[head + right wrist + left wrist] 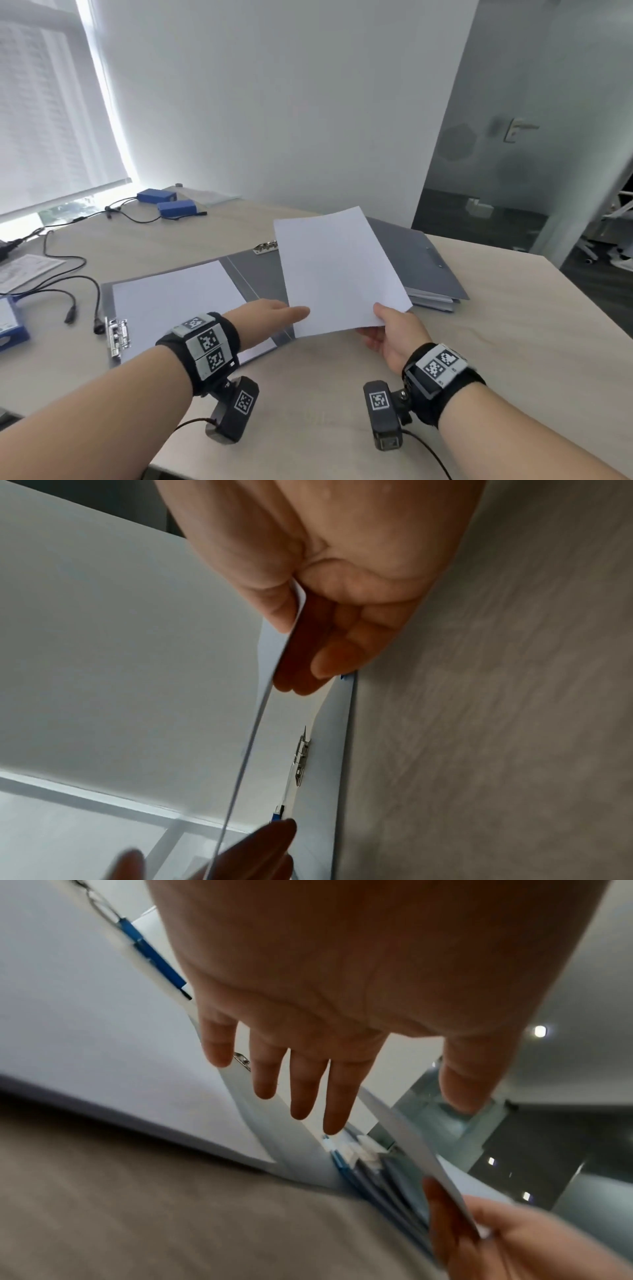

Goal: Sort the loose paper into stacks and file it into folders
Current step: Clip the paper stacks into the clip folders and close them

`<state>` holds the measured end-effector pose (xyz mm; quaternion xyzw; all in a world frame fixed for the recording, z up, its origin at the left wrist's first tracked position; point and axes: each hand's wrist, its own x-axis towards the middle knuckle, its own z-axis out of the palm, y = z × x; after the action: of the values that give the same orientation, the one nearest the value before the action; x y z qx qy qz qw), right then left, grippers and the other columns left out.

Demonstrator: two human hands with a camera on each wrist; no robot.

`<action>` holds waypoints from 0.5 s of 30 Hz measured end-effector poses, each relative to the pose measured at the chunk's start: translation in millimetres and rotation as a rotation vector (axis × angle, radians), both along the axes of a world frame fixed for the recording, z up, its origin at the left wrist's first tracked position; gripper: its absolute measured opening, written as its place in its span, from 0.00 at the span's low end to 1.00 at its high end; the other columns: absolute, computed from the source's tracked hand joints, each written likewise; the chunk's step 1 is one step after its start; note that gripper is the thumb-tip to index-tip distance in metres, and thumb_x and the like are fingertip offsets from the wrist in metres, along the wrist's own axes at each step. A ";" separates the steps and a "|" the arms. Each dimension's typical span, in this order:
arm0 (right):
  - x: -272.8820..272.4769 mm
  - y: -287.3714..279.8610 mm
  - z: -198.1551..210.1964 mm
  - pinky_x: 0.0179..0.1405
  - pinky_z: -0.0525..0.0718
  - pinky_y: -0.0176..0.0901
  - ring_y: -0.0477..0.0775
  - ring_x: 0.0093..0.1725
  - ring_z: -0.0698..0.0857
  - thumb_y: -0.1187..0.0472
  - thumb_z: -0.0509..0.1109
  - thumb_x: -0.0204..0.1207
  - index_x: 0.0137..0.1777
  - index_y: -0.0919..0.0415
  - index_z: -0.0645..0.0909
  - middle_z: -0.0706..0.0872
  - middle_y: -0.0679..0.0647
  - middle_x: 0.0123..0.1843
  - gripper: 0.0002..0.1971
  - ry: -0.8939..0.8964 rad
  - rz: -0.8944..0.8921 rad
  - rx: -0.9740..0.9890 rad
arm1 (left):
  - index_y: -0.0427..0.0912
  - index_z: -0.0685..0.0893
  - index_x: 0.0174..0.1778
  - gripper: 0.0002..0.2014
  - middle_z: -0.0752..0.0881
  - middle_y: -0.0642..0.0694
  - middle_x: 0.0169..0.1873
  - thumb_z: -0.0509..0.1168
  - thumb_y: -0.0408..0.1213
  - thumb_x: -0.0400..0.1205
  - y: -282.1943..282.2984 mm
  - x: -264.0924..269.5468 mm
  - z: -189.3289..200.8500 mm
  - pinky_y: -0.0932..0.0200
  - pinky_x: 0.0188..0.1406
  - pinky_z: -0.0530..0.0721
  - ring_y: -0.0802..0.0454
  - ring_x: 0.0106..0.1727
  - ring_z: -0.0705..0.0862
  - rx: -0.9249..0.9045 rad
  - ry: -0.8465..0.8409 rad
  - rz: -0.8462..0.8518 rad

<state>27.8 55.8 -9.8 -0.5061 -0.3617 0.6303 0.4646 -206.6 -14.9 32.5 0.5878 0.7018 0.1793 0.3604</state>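
Filing step: right hand (394, 334) pinches the sheet (342, 270) above the open folder (258, 275); left hand (270, 313), fingers straight, lies beside its edge. Next, likely: lower it squarely inside.

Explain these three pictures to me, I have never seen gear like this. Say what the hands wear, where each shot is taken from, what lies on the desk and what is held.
No machine here: a person works with bare hands. Each wrist wears a black band with patterned squares and a small camera under it. The wide picture comes from a camera on the head; the other two look along the left and the right palm. On the table lie an open grey folder with white paper in it, a closed folder behind, two blue boxes and black cables. The right hand pinches a blank sheet by its near corner, lifted over the folder. The left hand reaches with straight fingers to the sheet's left edge.
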 end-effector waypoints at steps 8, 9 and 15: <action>-24.9 39.9 -16.5 0.18 0.81 0.37 0.56 0.38 0.86 0.64 0.62 0.86 0.58 0.55 0.81 0.89 0.57 0.53 0.08 -0.077 -0.091 -0.058 | 0.50 0.74 0.81 0.26 0.72 0.53 0.81 0.57 0.49 0.86 16.0 0.0 -15.6 0.50 0.77 0.72 0.46 0.78 0.74 -0.114 0.452 -0.298; -26.3 43.5 -17.4 0.17 0.80 0.37 0.55 0.38 0.85 0.64 0.62 0.85 0.57 0.55 0.81 0.89 0.56 0.52 0.08 -0.095 -0.095 -0.054 | 0.49 0.73 0.81 0.27 0.69 0.52 0.83 0.56 0.49 0.85 16.9 -0.9 -17.9 0.48 0.78 0.72 0.45 0.79 0.73 -0.117 0.466 -0.312; -25.7 64.6 -15.3 0.15 0.75 0.34 0.54 0.31 0.81 0.64 0.65 0.83 0.58 0.58 0.83 0.88 0.56 0.49 0.08 -0.153 -0.148 -0.065 | 0.45 0.78 0.72 0.23 0.72 0.48 0.80 0.55 0.51 0.85 5.8 3.3 -17.0 0.43 0.75 0.74 0.39 0.76 0.73 -0.125 0.566 -0.394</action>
<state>2.1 120.4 -25.2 -0.5929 -0.3372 0.5653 0.4639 -203.3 -9.1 15.5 0.7153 0.6564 -0.1072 0.2145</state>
